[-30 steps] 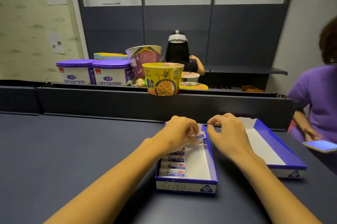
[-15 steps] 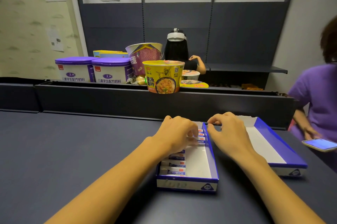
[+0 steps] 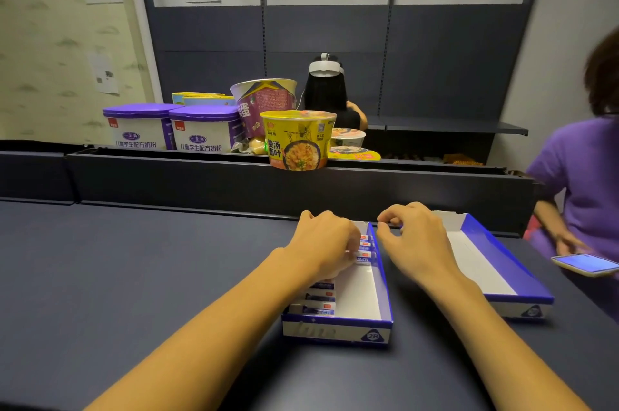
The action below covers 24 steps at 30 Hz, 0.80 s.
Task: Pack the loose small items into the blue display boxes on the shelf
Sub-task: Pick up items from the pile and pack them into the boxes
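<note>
Blue display box (image 3: 336,332) marked "2B", left hand (image 3: 323,245) pinching small packets (image 3: 363,258), right hand (image 3: 413,243) loosely curled, empty.

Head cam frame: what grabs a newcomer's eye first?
Front and centre, two bare hands work at a blue display box: the left hand presses small packets into its left row, and the right hand hovers curled beside its right wall. Behind, a yellow noodle cup sits on the ledge.

- Two display boxes lay side by side on the counter (image 3: 134,276): the near box (image 3: 371,293) before me, the other box (image 3: 495,263) to its right.
- Small packets (image 3: 321,296) sat in a row along the near box's left side.
- Noodle cups (image 3: 298,139) and tubs (image 3: 170,127) stood on the ledge behind.
</note>
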Each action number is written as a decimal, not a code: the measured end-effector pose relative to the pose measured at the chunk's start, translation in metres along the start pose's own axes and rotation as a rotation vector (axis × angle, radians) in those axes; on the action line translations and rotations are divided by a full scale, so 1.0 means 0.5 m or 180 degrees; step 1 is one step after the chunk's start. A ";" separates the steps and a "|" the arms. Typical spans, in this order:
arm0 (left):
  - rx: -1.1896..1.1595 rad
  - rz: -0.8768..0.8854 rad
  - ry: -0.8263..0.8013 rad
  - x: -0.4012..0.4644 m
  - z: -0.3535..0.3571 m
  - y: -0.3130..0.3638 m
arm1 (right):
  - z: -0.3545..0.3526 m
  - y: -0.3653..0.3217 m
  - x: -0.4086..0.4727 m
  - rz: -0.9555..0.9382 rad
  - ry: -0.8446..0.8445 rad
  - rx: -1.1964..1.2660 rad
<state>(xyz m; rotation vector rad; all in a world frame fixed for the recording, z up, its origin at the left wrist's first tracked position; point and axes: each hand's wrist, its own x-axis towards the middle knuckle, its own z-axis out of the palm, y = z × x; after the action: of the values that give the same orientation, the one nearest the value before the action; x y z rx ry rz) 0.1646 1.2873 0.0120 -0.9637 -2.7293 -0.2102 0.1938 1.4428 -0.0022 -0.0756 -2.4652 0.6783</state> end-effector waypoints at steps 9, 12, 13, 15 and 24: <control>-0.0052 -0.0350 0.0412 -0.056 -0.051 -0.022 | -0.037 -0.067 -0.004 -0.0674 -0.0166 -0.0635; 0.0108 -0.0571 0.0645 -0.104 -0.078 -0.053 | -0.044 -0.102 -0.007 -0.0976 -0.0241 -0.0705; 0.0159 -0.0656 0.0694 -0.125 -0.086 -0.065 | -0.043 -0.117 -0.010 -0.1067 -0.0293 -0.0695; 0.0275 -0.0819 0.0743 -0.172 -0.098 -0.090 | -0.036 -0.151 -0.022 -0.1228 -0.0388 -0.0654; 0.0482 -0.1405 0.0936 -0.399 -0.162 -0.210 | 0.027 -0.350 -0.096 -0.1723 -0.0594 -0.0550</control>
<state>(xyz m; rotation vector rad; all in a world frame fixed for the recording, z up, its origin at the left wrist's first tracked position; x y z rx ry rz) 0.2626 1.0694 0.0301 -0.2557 -2.5965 -0.1984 0.2432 1.2751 0.0484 0.5915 -2.5458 0.2445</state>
